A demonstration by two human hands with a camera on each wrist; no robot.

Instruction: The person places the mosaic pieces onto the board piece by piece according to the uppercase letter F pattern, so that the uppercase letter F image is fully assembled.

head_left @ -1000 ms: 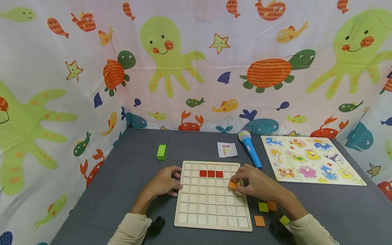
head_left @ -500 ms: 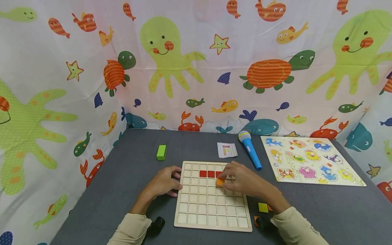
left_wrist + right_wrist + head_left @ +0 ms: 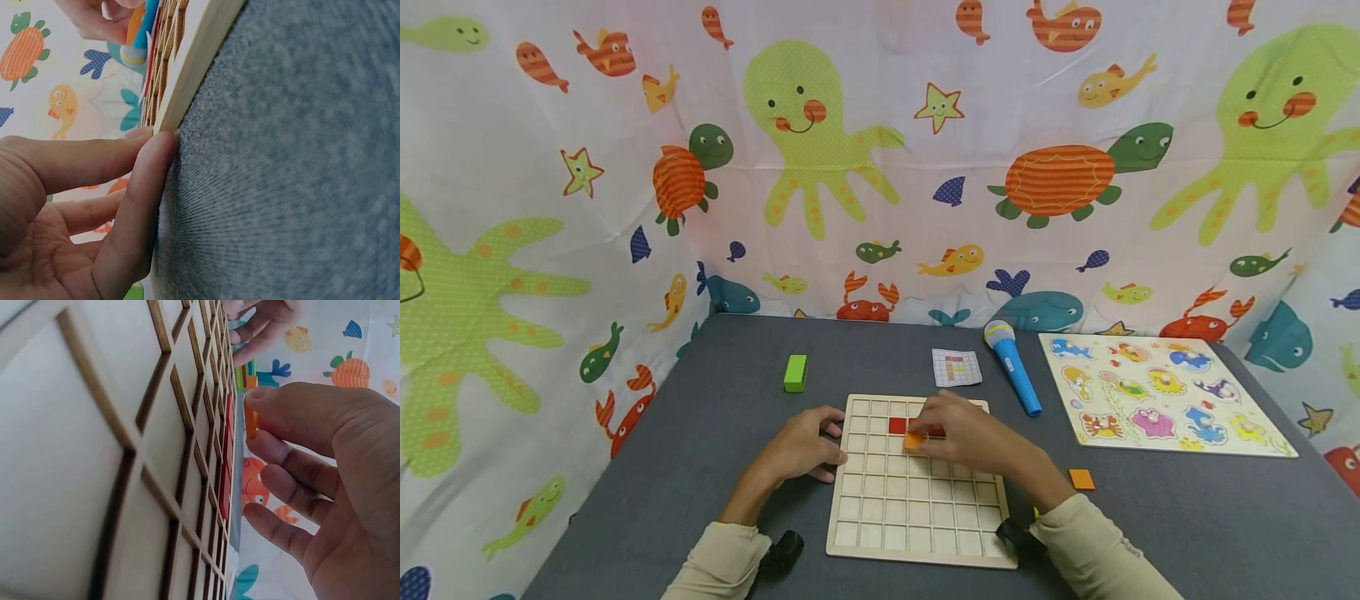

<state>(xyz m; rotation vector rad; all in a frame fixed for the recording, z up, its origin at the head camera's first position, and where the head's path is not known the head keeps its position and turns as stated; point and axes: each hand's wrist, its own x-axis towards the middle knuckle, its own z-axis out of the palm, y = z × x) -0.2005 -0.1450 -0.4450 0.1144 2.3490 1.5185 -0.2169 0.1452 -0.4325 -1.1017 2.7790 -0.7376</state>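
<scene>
A wooden grid board [image 3: 921, 517] lies on the dark table, with red tiles [image 3: 897, 426] in its second row from the back; my right hand partly covers that row. Between thumb and fingertips my right hand [image 3: 970, 437] pinches an orange tile [image 3: 913, 441], just in front of the middle red one. The right wrist view shows this orange tile [image 3: 251, 407] on edge, held by my right hand [image 3: 325, 456]. At the board's left edge, my left hand [image 3: 802, 446] grips the rim; in the left wrist view, thumb and finger of the left hand [image 3: 94, 206] pinch the rim's corner [image 3: 181, 94].
A green block [image 3: 795, 373] stands back left. Behind the board lie a patterned card [image 3: 957, 367] and a blue toy microphone [image 3: 1018, 372]; a sea-animal puzzle board [image 3: 1165, 392] is at right. One loose orange tile [image 3: 1082, 479] lies right of the board, near my sleeve.
My right hand has moved left over the board with the orange tile, from the right-hand columns to below the red tiles. Its forearm now covers most of the loose tiles. The left hand has stayed put.
</scene>
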